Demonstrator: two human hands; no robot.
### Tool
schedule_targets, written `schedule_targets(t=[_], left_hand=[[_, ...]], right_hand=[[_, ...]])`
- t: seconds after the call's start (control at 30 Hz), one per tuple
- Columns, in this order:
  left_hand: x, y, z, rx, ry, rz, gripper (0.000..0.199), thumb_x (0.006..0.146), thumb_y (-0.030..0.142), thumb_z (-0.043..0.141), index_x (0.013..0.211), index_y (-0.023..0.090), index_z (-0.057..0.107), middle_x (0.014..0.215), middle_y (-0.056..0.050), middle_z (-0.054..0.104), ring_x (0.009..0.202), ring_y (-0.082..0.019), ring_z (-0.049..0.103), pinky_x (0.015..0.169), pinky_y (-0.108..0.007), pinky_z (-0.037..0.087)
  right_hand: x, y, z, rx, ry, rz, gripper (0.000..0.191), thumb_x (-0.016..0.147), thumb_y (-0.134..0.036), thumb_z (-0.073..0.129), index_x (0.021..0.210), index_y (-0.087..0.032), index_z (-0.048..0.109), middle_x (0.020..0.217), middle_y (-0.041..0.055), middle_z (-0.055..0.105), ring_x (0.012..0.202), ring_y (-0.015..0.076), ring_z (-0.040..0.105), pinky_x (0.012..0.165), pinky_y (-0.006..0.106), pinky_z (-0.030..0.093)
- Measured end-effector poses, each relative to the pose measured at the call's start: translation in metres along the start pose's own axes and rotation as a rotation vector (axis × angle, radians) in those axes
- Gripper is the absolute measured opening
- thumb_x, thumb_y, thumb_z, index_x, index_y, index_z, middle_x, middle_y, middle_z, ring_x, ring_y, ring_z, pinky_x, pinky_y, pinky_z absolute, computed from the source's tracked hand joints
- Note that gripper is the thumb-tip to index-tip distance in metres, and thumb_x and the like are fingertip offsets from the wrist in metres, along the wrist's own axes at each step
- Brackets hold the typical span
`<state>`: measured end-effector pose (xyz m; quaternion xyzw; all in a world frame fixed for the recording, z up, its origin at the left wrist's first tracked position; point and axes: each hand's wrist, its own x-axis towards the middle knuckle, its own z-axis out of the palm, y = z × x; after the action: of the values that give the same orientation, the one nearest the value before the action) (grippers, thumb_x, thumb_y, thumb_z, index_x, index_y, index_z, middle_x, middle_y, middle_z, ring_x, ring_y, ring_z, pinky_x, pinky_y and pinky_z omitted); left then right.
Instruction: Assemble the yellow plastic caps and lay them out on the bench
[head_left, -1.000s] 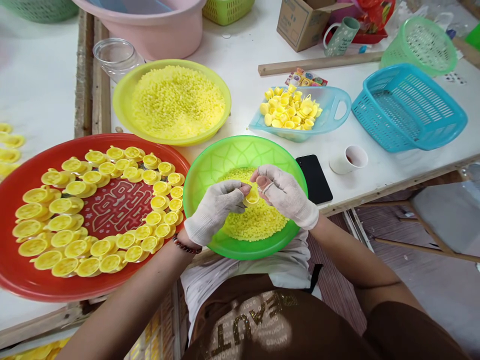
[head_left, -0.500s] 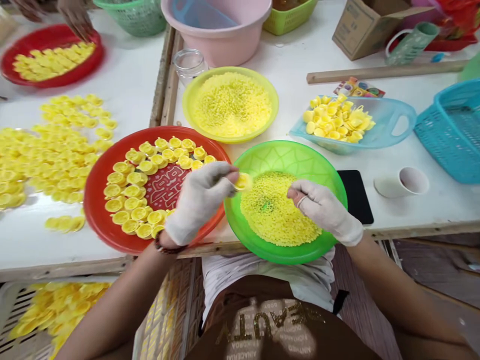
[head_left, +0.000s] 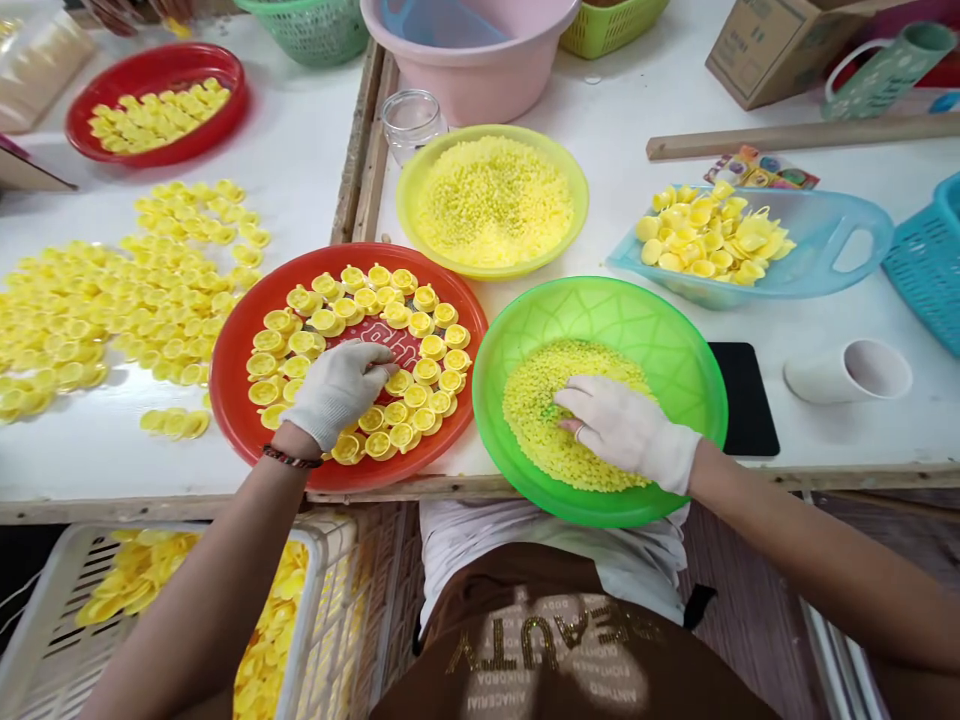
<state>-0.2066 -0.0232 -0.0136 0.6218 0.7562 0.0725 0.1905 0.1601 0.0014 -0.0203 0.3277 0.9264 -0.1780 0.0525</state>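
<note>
My left hand (head_left: 345,388), in a white fingerless-tipped glove, is over the red tray (head_left: 232,420), with thumb and fingers pinched together. Small round yellow plastic pieces (head_left: 379,445) stand in rings on the tray around a printed pattern. Whether one is between my left fingertips is hidden. My right hand (head_left: 615,425), gloved the same way, reaches into the green bowl (head_left: 660,340). Its curled fingertips touch the yellow pellets (head_left: 540,440) there; what they pinch cannot be made out.
Behind is a yellow bowl of pellets (head_left: 495,205), with a glass jar (head_left: 411,120) and a pink basin (head_left: 480,80). A blue scoop of yellow cups (head_left: 855,240), a white cup (head_left: 840,372) and a black phone-like slab (head_left: 742,400) lie right. Loose yellow pieces (head_left: 165,290) cover the left.
My left hand has moved left and down from beside the green bowl, where it held a yellow piece, to the red tray. My right hand has lowered into the pellets. The view has shifted left.
</note>
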Motion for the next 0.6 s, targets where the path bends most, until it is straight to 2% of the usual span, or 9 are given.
schedule_targets(t=[0.07, 0.17, 0.27, 0.33, 0.43, 0.5, 0.6], left_hand=[[0.001, 0.012, -0.004, 0.03, 0.09, 0.07, 0.029, 0.09, 0.037, 0.053, 0.092, 0.019, 0.075, 0.094, -0.011, 0.074, 0.091, -0.028, 0.067, 0.085, -0.039, 0.052], [-0.002, 0.043, -0.006, -0.039, 0.257, 0.231, 0.032, 0.096, 0.041, 0.053, 0.1, 0.017, 0.075, 0.103, -0.012, 0.075, 0.099, -0.029, 0.068, 0.089, -0.041, 0.053], [-0.011, 0.083, 0.006, -0.138, 0.354, 0.422, 0.027, 0.099, 0.039, 0.055, 0.101, 0.019, 0.073, 0.107, -0.009, 0.074, 0.101, -0.027, 0.07, 0.092, -0.04, 0.055], [-0.018, 0.106, 0.022, -0.15, 0.386, 0.519, 0.025, 0.1, 0.038, 0.056, 0.105, 0.019, 0.072, 0.116, -0.011, 0.072, 0.106, -0.028, 0.07, 0.095, -0.042, 0.056], [-0.024, 0.125, 0.046, -0.1, 0.425, 0.55, 0.031, 0.099, 0.036, 0.059, 0.12, 0.016, 0.069, 0.136, -0.019, 0.062, 0.122, -0.037, 0.063, 0.102, -0.053, 0.054], [-0.028, 0.13, 0.057, -0.101, 0.436, 0.522, 0.036, 0.099, 0.033, 0.058, 0.127, 0.013, 0.065, 0.142, -0.024, 0.056, 0.13, -0.041, 0.057, 0.105, -0.059, 0.051], [-0.039, 0.134, 0.064, -0.18, 0.457, 0.489, 0.032, 0.1, 0.025, 0.055, 0.128, 0.013, 0.063, 0.144, -0.022, 0.055, 0.136, -0.039, 0.055, 0.11, -0.057, 0.05]], right_hand=[[0.005, -0.009, 0.002, -0.072, -0.116, -0.03, 0.023, 0.1, -0.032, 0.057, 0.109, -0.015, 0.07, 0.111, 0.0156, 0.069, 0.098, 0.0305, 0.066, 0.085, 0.044, 0.052], [0.01, -0.017, 0.004, -0.065, -0.233, -0.044, 0.031, 0.102, -0.036, 0.054, 0.112, -0.012, 0.071, 0.111, 0.0173, 0.071, 0.097, 0.0304, 0.068, 0.082, 0.042, 0.051], [0.011, -0.013, -0.002, 0.003, -0.247, -0.101, 0.031, 0.102, -0.038, 0.056, 0.114, -0.015, 0.072, 0.112, 0.0143, 0.074, 0.099, 0.0298, 0.07, 0.082, 0.042, 0.05], [0.011, -0.003, -0.009, 0.067, -0.162, -0.198, 0.026, 0.101, -0.037, 0.059, 0.111, -0.018, 0.074, 0.114, 0.0101, 0.076, 0.103, 0.0278, 0.069, 0.086, 0.041, 0.049], [0.006, 0.022, -0.026, 0.254, 0.025, -0.266, 0.019, 0.101, -0.024, 0.056, 0.099, -0.018, 0.074, 0.102, 0.0061, 0.078, 0.095, 0.0201, 0.068, 0.087, 0.035, 0.049], [-0.002, 0.044, -0.041, 0.396, 0.193, -0.213, 0.019, 0.099, -0.02, 0.054, 0.094, -0.017, 0.072, 0.093, 0.0052, 0.076, 0.086, 0.0168, 0.067, 0.082, 0.032, 0.05], [-0.017, 0.083, -0.067, 0.483, 0.57, -0.015, 0.018, 0.099, -0.025, 0.053, 0.094, -0.017, 0.069, 0.09, 0.0046, 0.072, 0.083, 0.017, 0.063, 0.079, 0.033, 0.051]])
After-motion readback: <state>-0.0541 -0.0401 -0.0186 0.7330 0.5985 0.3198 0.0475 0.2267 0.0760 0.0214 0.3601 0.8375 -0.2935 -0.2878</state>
